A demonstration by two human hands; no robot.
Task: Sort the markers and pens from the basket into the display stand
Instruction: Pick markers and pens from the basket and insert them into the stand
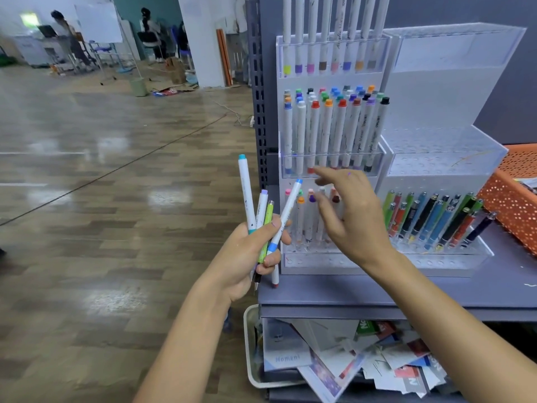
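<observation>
Room: wide hall with a glossy wood-pattern floor (101, 199); people and a whiteboard stand far off at the back.
Surface: grey shelf (363, 292) carrying the clear display stand (430, 112), with the orange basket (511, 199) just beside it at the right edge.
Left hand: the left hand (247, 257) has its fingers clamped round a fanned bundle: a teal-capped marker (245, 187), a lilac-capped marker (261, 205), a green pen (268, 216) and a blue-capped marker (287, 207). It probably serves as a holding stock, caps up so the colours can be read.
Right hand: the right hand (354, 216) is in front of the lowest marker tier, fingers (322, 173) spread apart and holding nothing.
Stand so far: the middle-tier markers (328, 132) stand cap up and packed close; the top-row markers (322, 30) hang cap down; the clip pens (436, 219) lean in the lower right compartment.
Step, as a judgement: likely choosing a free hole below before taking the next marker from the bundle.
Writing: script runs along the marker barrels but is too small to read; a booklet (286, 358) in the bin (251, 344) under the shelf reads "Moment".
</observation>
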